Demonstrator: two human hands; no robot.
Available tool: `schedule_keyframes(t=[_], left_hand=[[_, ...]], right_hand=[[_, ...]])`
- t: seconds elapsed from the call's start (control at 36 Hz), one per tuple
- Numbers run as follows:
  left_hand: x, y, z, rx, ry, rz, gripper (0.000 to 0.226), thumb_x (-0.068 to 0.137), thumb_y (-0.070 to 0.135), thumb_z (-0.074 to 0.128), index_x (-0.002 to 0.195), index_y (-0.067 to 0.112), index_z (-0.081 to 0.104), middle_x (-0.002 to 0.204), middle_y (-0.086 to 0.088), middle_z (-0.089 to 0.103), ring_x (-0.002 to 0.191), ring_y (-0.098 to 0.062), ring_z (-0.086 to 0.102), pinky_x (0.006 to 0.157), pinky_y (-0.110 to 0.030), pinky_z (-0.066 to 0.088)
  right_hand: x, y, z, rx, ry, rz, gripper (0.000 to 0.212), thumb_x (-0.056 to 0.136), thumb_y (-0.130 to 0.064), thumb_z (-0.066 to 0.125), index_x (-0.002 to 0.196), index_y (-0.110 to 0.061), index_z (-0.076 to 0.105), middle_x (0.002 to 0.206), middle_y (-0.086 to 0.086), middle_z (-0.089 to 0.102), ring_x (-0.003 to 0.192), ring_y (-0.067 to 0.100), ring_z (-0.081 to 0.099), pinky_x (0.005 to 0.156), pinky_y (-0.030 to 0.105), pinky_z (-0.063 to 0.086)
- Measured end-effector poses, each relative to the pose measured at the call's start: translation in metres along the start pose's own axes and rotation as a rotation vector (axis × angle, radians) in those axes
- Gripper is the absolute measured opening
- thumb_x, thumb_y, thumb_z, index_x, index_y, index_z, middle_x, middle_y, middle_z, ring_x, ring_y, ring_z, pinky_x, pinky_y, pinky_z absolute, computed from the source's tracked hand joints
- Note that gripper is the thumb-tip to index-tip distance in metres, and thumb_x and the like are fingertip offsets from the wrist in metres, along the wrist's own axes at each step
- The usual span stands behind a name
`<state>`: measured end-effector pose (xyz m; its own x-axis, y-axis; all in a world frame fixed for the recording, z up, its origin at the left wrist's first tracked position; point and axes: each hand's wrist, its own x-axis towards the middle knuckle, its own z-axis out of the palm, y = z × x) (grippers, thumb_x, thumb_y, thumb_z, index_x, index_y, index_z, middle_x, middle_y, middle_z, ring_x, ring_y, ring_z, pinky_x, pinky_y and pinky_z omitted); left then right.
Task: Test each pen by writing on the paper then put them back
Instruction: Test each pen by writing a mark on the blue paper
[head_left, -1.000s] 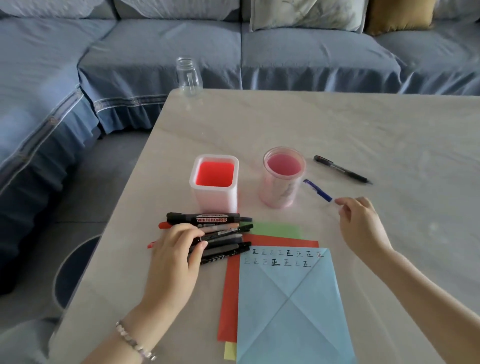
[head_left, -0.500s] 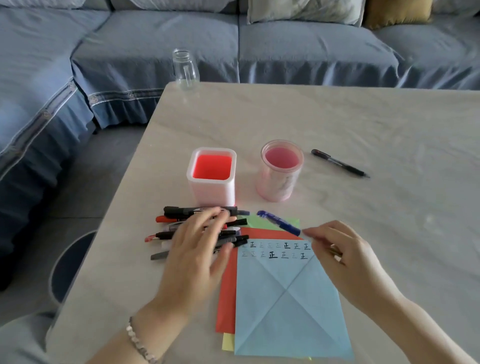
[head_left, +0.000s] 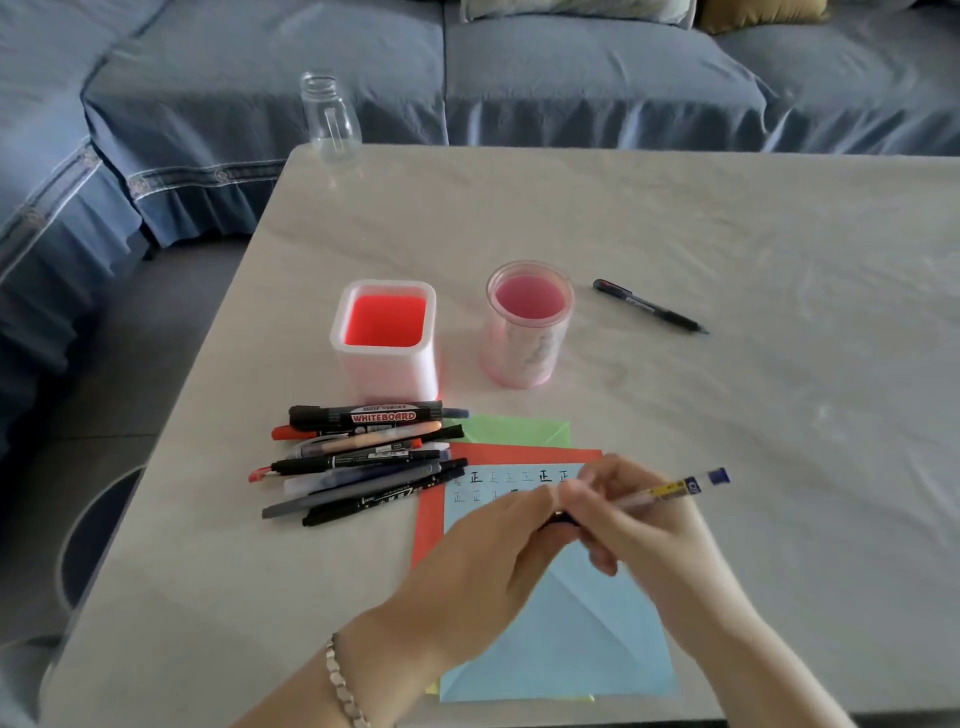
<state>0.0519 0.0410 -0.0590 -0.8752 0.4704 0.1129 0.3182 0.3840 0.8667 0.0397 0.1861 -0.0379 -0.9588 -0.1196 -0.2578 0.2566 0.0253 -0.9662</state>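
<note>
The clear-barrelled pen (head_left: 670, 491) with a blue end is hanging just above the blue paper (head_left: 571, 639), tilted up to the right. The right hand (head_left: 644, 535) is gripping its barrel with curled fingers, and the left hand (head_left: 498, 551) is pinching its blurred near end. A pile of pens (head_left: 363, 457) is lying left of the paper, in front of a square holder (head_left: 384, 338) and a round cup (head_left: 527, 325).

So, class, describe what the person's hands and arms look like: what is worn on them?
No sleeves or gloves are in view. The left hand has a silver link bracelet at its wrist. The right hand wears nothing visible, though blur could hide a ring.
</note>
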Motion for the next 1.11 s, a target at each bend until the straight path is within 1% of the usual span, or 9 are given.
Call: schedule_keyframes(t=[0.11,0.19,0.36,0.5,0.58,0.69,0.89,1.03,1.11], left_hand=[[-0.002,0.005,0.001,-0.09,-0.035,-0.11,0.019,0.099,0.02,0.042,0.102,0.017,0.06,0.095,0.016,0.065,0.093,0.001,0.058,0.08,-0.014,0.042],[-0.005,0.002,0.003,-0.058,-0.057,-0.124,0.019,0.1,0.022,0.04,0.095,0.019,0.058,0.089,0.016,0.065,0.087,-0.003,0.059,0.08,-0.022,0.044],[-0.007,0.002,0.004,-0.045,-0.091,-0.074,0.017,0.1,0.021,0.041,0.098,0.024,0.058,0.09,0.024,0.065,0.081,-0.003,0.06,0.076,-0.017,0.043],[-0.01,-0.002,0.006,0.002,-0.121,-0.085,0.012,0.099,0.031,0.039,0.102,0.029,0.05,0.079,0.024,0.059,0.071,0.004,0.053,0.064,-0.014,0.037],[-0.015,-0.017,0.008,0.133,0.0,-0.174,0.012,0.095,0.04,0.027,0.103,0.032,0.033,0.072,0.014,0.041,0.064,0.002,0.043,0.058,-0.012,0.03],[-0.02,-0.043,0.008,0.237,0.213,-0.27,0.012,0.098,0.019,0.036,0.094,0.03,0.036,0.09,0.011,0.048,0.085,0.001,0.045,0.075,-0.008,0.033],[-0.027,-0.066,0.011,0.53,0.405,-0.102,0.01,0.084,0.008,0.064,0.094,0.011,0.065,0.096,0.006,0.04,0.079,-0.005,0.047,0.061,-0.013,0.038],[-0.026,-0.076,0.01,0.691,0.383,-0.025,0.024,0.084,0.026,0.049,0.106,0.019,0.052,0.087,0.0,0.06,0.084,-0.016,0.048,0.072,-0.026,0.036],[-0.028,-0.081,0.009,0.817,0.378,-0.009,0.024,0.078,0.022,0.069,0.1,0.017,0.06,0.087,0.001,0.063,0.086,-0.018,0.046,0.074,-0.029,0.033]], right_hand=[[0.001,0.016,0.008,-0.072,0.134,0.045,0.038,0.085,-0.029,0.059,0.056,-0.014,0.04,0.043,-0.002,0.037,0.042,0.015,0.031,0.042,0.018,0.026],[-0.001,0.02,0.009,-0.033,0.149,0.057,0.041,0.09,-0.025,0.053,0.057,-0.013,0.032,0.039,-0.004,0.034,0.038,0.015,0.032,0.041,0.018,0.027],[-0.005,0.023,0.007,0.044,0.114,0.009,0.042,0.093,-0.011,0.05,0.056,-0.012,0.031,0.038,-0.003,0.033,0.036,0.014,0.031,0.039,0.018,0.027],[-0.01,0.027,0.001,0.053,0.097,-0.071,0.041,0.083,-0.02,0.056,0.048,-0.022,0.037,0.038,-0.003,0.037,0.035,0.013,0.033,0.041,0.017,0.03],[-0.008,0.03,-0.011,0.076,0.331,-0.09,0.045,0.09,-0.005,0.055,0.052,-0.012,0.032,0.038,-0.003,0.031,0.032,0.012,0.033,0.038,0.016,0.025],[-0.003,0.034,-0.031,0.065,0.489,-0.051,0.042,0.091,-0.008,0.051,0.056,-0.011,0.029,0.038,-0.007,0.029,0.033,0.009,0.032,0.037,0.016,0.023],[-0.001,0.038,-0.054,0.059,0.582,-0.003,0.04,0.092,-0.011,0.051,0.057,-0.011,0.032,0.037,-0.008,0.031,0.033,0.008,0.032,0.037,0.014,0.025],[0.0,0.039,-0.058,0.054,0.58,0.012,0.031,0.093,-0.016,0.05,0.063,-0.008,0.042,0.037,-0.008,0.036,0.033,0.008,0.035,0.038,0.014,0.03],[0.001,0.042,-0.058,0.043,0.556,0.004,0.026,0.093,-0.018,0.048,0.07,-0.008,0.054,0.038,-0.002,0.047,0.036,0.011,0.041,0.039,0.017,0.036]])
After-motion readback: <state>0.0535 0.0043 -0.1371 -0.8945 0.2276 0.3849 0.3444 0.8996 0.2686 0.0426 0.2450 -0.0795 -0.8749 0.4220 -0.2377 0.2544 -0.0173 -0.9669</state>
